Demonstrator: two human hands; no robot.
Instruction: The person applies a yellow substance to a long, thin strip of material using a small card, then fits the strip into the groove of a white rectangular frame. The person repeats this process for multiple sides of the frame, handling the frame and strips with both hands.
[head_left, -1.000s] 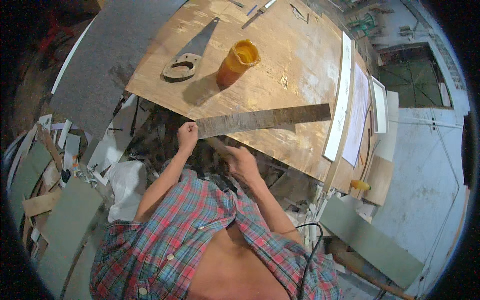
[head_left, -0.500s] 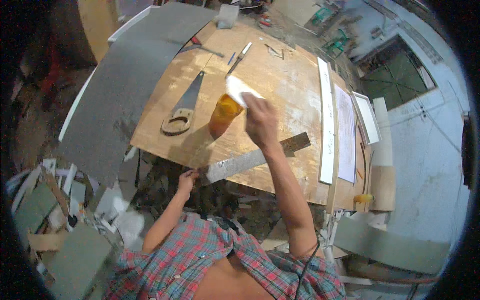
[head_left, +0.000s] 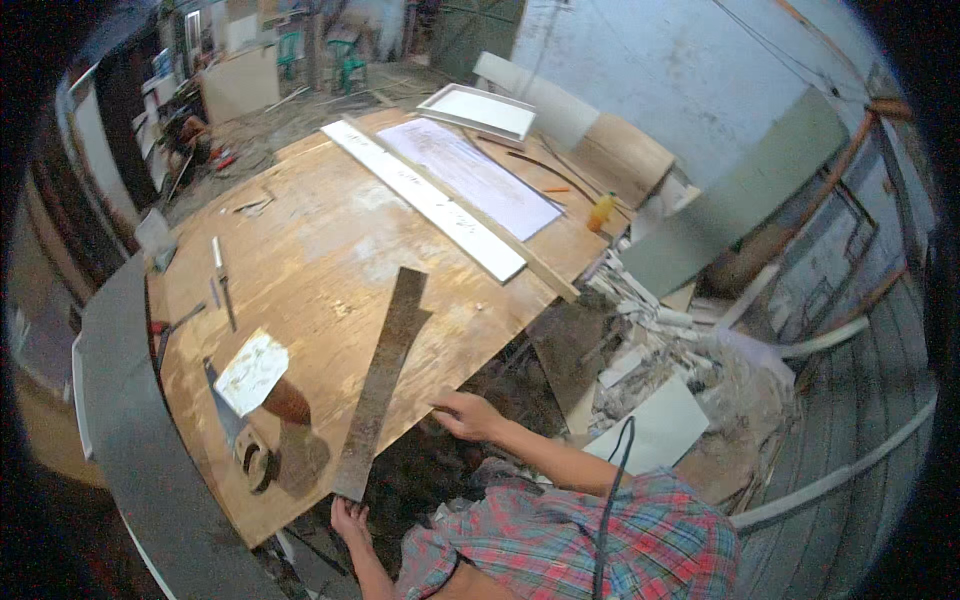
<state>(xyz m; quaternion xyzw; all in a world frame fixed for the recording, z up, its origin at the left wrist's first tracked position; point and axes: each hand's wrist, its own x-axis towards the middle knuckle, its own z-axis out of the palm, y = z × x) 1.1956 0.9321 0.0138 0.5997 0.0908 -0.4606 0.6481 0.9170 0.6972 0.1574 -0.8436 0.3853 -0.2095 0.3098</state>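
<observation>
A long, narrow brownish-grey strip [head_left: 385,385] lies slantwise across the worktable's near edge, with a step cut in its far end. My left hand [head_left: 350,520] is closed on the strip's near end. My right hand [head_left: 468,415] is at the table edge to the right of the strip, apart from it; its fingers look loosely open and nothing shows in them. Left of the strip, an amber container [head_left: 287,402] carries a white sheet [head_left: 252,372] that hides its top. A handsaw [head_left: 243,435] lies beside it.
The wooden worktable [head_left: 330,225] holds a knife [head_left: 222,280], a long white board [head_left: 430,205], a purplish sheet [head_left: 470,170] and a shallow white tray [head_left: 480,112]. A yellow bottle [head_left: 601,212] stands near the right edge. Scrap pieces [head_left: 650,370] are heaped right of the table.
My view has turned right. My right hand has let go of the white sheet, which now rests on the amber container, and has come back to the table edge. My left hand still holds the strip.
</observation>
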